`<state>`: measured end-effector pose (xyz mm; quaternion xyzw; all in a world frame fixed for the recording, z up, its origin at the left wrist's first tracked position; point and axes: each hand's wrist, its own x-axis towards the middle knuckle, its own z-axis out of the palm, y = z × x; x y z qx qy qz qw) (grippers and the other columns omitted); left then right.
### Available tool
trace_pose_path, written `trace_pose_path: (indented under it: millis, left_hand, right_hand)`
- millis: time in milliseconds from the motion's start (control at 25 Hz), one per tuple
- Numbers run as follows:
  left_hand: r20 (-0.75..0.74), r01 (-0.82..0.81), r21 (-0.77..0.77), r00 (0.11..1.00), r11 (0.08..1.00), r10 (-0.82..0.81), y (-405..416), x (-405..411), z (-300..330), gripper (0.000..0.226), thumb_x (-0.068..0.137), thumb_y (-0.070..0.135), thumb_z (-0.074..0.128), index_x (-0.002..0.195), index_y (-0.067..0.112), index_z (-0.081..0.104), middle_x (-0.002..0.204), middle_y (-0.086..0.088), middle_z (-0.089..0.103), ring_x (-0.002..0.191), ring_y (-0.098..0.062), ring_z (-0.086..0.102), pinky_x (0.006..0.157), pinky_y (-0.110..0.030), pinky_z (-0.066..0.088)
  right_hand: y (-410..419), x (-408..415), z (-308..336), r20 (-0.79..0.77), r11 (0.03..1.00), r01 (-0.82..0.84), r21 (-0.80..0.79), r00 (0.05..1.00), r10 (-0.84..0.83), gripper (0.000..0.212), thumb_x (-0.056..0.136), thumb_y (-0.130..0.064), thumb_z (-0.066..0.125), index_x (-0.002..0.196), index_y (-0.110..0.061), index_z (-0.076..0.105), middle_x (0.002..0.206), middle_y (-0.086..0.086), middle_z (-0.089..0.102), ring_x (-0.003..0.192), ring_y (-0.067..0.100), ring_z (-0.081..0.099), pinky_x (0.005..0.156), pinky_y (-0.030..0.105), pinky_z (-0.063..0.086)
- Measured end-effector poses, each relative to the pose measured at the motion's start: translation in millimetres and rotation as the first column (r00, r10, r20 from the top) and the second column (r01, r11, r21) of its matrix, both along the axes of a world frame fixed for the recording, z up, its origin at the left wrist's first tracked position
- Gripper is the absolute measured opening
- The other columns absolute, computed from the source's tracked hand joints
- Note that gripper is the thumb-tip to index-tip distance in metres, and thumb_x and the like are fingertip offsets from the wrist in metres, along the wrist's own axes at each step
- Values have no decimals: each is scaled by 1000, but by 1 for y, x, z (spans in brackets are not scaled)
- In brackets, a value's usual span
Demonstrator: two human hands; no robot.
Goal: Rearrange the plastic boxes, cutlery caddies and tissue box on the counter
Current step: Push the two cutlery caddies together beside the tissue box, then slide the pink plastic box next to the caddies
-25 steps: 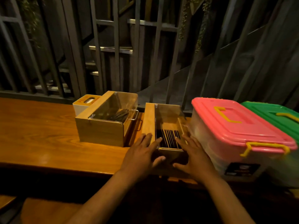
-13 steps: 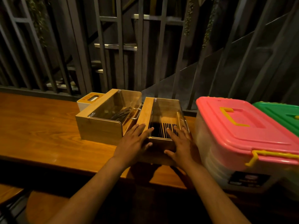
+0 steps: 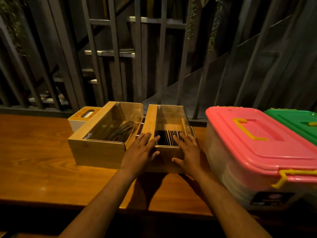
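The narrow wooden cutlery caddy (image 3: 169, 134), beside the larger wooden caddy (image 3: 106, 134) on the wooden counter (image 3: 37, 160), is pressed by the flat, open left hand (image 3: 140, 152) and right hand (image 3: 188, 152); a straight push is judged next.

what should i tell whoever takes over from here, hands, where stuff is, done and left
Left hand: open, flat on the near left corner of the right cutlery caddy.
Right hand: open, flat on the same caddy's near right corner. Neither hand grips anything.
Left cutlery caddy stands right beside it, the two nearly touching. Tissue box sits behind the left caddy's far corner.
Pink-lidded box is to the right on the counter, green-lidded box beyond it.
Done: caddies side by side.
Left: cannot tell the final layout; the boxes and tissue box may yet need placing.
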<state>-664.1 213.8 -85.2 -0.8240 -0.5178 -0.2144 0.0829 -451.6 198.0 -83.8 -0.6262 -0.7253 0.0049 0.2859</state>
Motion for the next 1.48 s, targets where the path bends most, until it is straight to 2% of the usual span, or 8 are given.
trace_pose_path:
  millis: [240,440,600,800,960,1120,1320,1480]
  left_hand:
    - [-17,0,-39,1000,999,0,8,-2,-1,61,96,56,34,151,37,16,160,-4,24,147,-25,18,118,-40,23]
    - [-44,-2,-60,999,998,-1,4,-1,5,60,97,52,34,152,35,15,159,-4,23,147,-27,18,117,-44,22]
    - [-131,-75,-24,989,997,71,-12,6,21,58,97,44,41,150,30,22,149,-4,40,138,-29,31,110,-45,29]
    - [120,-33,-2,992,999,33,-53,23,63,42,95,41,49,135,31,51,131,2,60,123,-21,49,99,-38,40]
    - [256,54,85,964,995,-74,-102,73,87,35,92,41,52,125,32,59,124,6,63,116,-17,53,91,-35,46]
    - [316,123,139,935,983,-162,-144,150,88,36,90,41,52,122,28,62,121,3,64,114,-20,55,90,-37,48]
    - [338,38,-9,941,999,-33,-190,245,69,55,92,62,37,142,41,36,153,-2,33,140,-22,29,108,-39,35]
    - [312,-24,-12,950,1000,27,-196,255,58,65,89,63,43,147,43,22,162,-1,11,148,-22,14,112,-40,30]
  right_hand:
    - [2,-3,5,60,999,12,-40,998,-10,88,70,-27,82,145,-27,35,155,7,31,145,34,15,115,42,17]
    - [-8,-8,16,290,979,138,-151,953,-89,87,82,-40,68,150,-36,12,162,-1,9,147,30,2,115,56,17]
    - [-21,-6,40,304,952,119,-283,952,-29,89,85,-35,65,150,-36,4,162,1,7,148,30,6,115,56,20]
    - [-65,19,95,111,998,-34,-60,993,40,58,87,-34,58,142,-32,38,133,4,58,121,26,54,95,41,47]
    - [-108,93,134,-16,983,39,180,999,-37,38,89,-29,59,127,-27,60,130,3,62,117,26,56,97,35,41]
    - [-147,189,132,24,986,97,138,995,-102,37,86,-36,64,121,-25,64,125,5,65,115,27,59,95,34,42]
    - [-181,269,95,103,996,85,-8,991,-83,81,68,-82,49,134,-34,51,143,1,49,131,25,44,109,42,34]
    - [-170,283,77,249,995,-52,88,968,29,90,56,-60,67,139,-36,43,144,4,48,126,35,46,104,54,36]
